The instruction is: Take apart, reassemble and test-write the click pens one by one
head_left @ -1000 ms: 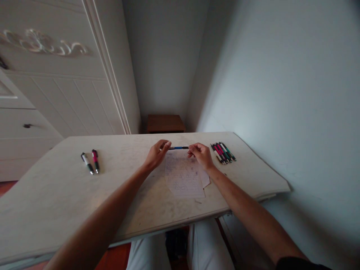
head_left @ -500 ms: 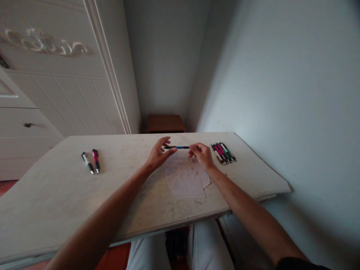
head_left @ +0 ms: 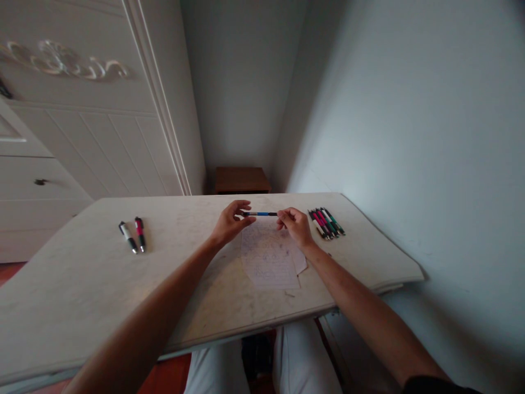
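A blue and black pen (head_left: 266, 214) is held level above the sheets of paper, with a silvery stretch showing toward its left end. My left hand (head_left: 231, 223) has its thumb and fingers closed about that left end, the tip hidden behind them. At the black right end, my right hand (head_left: 294, 224) pinches the pen between thumb and fingers. Beneath both hands lies a paper sheet (head_left: 270, 262) covered in handwriting and scribbles.
Two pens, one white and black (head_left: 128, 237) and one pink and black (head_left: 140, 234), lie at the table's left. Several pens (head_left: 326, 223) lie side by side at the right. A white cabinet (head_left: 102, 148) stands left, and a pale wall (head_left: 410, 137) borders the right.
The pen has shifted slightly right with my right hand. My left fingers have slid toward its left end, so more of the silvery part shows.
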Available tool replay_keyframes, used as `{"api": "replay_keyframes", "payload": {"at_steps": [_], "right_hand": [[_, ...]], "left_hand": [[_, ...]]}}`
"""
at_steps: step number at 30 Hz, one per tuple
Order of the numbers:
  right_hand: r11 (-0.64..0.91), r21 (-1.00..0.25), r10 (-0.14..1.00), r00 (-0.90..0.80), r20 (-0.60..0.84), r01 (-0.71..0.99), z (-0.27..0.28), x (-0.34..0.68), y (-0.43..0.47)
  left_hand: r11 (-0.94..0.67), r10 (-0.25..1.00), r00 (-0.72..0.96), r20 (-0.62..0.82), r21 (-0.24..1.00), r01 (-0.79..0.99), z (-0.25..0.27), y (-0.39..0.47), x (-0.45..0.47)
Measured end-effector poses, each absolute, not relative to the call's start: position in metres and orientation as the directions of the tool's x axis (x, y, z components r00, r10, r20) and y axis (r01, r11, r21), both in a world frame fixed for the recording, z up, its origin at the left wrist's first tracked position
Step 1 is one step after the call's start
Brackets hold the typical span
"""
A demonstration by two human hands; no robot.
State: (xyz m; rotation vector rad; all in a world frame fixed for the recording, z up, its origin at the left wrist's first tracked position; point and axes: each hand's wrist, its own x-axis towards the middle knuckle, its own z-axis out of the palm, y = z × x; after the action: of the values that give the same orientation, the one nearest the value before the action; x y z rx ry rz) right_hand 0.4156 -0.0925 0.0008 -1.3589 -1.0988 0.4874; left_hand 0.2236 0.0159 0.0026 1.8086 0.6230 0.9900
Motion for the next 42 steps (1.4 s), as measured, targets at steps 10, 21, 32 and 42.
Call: {"api": "replay_keyframes", "payload": {"at_steps": [10,21,32,42], "right_hand": [[0.215,-0.924,0.831,0.438,0.343,0.316,-0.0006,0.4158,-0.0914],[0.222,-0.921,0.821,0.448,0.353,0.319,0.0022,0.415,-0.0928],[0.203,-0.923,0.824,0.452,0.341,0.325,0.0033,0.4132,-0.0935],[0.229,-0.924,0.822,0.447,0.351,0.305,0.007,0.4113,-0.0948]], "left_hand": [[-0.446,0.748,0.593,0.298,0.887,0.117,0.0033,0.0155,0.2228],[-0.514,0.763,0.511,0.396,0.851,0.107,0.0043,0.0107,0.2222],[-0.51,0.74,0.548,0.39,0.857,0.079,0.0044,0.0145,0.2233],[-0.495,0.737,0.581,0.346,0.862,0.115,0.0007,0.0184,0.222]]}}
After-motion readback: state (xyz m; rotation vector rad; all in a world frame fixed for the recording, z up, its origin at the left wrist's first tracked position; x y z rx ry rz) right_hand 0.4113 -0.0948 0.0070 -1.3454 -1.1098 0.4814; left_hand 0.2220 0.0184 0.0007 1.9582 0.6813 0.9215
